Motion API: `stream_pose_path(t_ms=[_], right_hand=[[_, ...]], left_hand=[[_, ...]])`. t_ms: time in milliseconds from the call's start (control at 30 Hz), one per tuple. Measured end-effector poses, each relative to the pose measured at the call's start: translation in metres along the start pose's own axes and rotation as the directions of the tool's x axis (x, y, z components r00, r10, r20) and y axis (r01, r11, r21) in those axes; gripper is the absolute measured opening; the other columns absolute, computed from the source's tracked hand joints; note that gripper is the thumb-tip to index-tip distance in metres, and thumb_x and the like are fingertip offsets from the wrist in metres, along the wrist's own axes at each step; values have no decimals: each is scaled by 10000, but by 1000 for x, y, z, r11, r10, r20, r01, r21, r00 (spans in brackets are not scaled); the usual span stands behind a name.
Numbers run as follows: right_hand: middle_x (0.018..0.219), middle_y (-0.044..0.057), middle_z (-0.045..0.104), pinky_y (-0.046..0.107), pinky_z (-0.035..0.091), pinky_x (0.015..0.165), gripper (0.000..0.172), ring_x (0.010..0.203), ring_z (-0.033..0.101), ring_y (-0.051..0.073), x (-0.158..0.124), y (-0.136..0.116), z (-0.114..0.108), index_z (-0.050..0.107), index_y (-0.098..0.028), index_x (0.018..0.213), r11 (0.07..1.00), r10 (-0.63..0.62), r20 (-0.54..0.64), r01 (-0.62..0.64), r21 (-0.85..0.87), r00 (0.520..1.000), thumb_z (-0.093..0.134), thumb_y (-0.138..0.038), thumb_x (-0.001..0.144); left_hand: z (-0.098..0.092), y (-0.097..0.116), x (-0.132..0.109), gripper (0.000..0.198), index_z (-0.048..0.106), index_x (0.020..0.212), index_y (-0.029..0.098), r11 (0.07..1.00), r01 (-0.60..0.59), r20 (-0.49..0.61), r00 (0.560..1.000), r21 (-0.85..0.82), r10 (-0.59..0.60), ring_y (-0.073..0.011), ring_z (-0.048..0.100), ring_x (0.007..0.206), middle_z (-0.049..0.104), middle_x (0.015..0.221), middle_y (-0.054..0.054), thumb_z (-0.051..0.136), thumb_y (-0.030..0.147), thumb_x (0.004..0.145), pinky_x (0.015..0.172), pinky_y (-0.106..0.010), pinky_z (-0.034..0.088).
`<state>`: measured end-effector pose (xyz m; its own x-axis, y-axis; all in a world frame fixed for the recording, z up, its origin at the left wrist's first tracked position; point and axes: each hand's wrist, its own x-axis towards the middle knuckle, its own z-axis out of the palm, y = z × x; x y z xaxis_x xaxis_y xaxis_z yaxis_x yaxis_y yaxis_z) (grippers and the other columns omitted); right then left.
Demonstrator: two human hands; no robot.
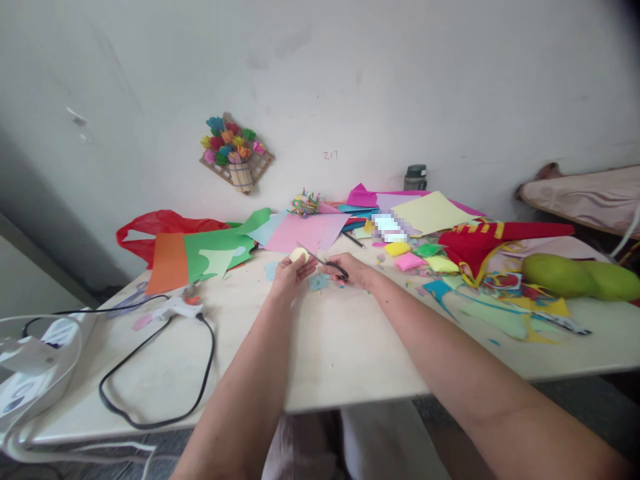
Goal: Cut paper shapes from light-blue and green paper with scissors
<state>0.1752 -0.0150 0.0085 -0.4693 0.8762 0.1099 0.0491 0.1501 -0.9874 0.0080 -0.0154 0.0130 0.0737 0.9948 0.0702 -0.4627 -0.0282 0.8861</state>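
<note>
Paper piece (pixel 299 255), pale yellow and small, is in our L hand (pixel 293 272), above the middle of the table (pixel 350 353). L fingers are closed on it and curl to the R. Our R hand (pixel 349 270) grips dark-handled scissors (pixel 336 268), whose blades point to the paper; we cannot tell if they touch it. Both our arms stretch fwd, forearms slanting inward from the lower corners, so the hands are near each other. Just under them we see light blue scraps (pixel 319 281). Beyond lies a pink sheet (pixel 313 231); on the L, orange paper (pixel 168 263) and a white adapter (pixel 179 307) w/ black cable (pixel 213 347); on the R, coloured packets (pixel 411 261), red cloth (pixel 480 243), etc.
</note>
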Motion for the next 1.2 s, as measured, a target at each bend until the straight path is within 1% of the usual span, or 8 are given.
stream_pose_path(t_ms=[133,367,633,800,1000,1200], right_hand=[[420,-66,432,167,248,308,333,304,348,32,-3,-3,2,449,-154,613,1000,5,-3,-5,-2,1000,653,-407,684],[442,-56,456,155,214,281,336,302,378,35,-12,-18,7,444,-155,618,994,80,-61,-84,-65,995,634,-421,695],[425,-57,454,149,218,273,330,292,375,32,-12,-20,9,451,-152,620,992,92,-87,-99,-73,992,640,-413,690],[404,-60,447,149,225,272,329,288,375,35,-12,-21,9,443,-153,607,993,85,-78,-91,-74,993,644,-401,690],[390,-65,437,155,227,272,312,285,369,39,-12,-21,8,444,-156,610,993,80,-77,-86,-79,994,644,-382,691],[396,-65,425,170,261,290,321,297,373,46,-9,-14,5,456,-158,604,997,46,-73,-50,-51,996,663,-396,665]], left_hand=[[0,0,0,159,569,827,120,1000,6,-7,1000,16,-6,-175,663,672,687,707,-78,641,162,691,658,-280,524],[2,1,-1,145,600,781,96,1000,5,24,1000,7,-5,-170,660,659,691,726,-89,645,119,645,662,-280,530],[1,0,-1,172,619,788,99,1000,11,58,998,7,-12,-163,654,652,689,721,-81,670,144,631,672,-278,531],[0,-1,-1,176,632,794,98,1000,14,74,997,16,-15,-163,650,650,689,721,-82,673,141,628,676,-282,529],[2,0,-2,167,629,796,95,999,26,52,998,24,-28,-165,650,660,686,718,-83,661,128,635,680,-283,527],[1,0,-2,160,631,791,93,999,21,54,998,30,-23,-167,650,674,683,730,-83,663,135,640,704,-296,525]])
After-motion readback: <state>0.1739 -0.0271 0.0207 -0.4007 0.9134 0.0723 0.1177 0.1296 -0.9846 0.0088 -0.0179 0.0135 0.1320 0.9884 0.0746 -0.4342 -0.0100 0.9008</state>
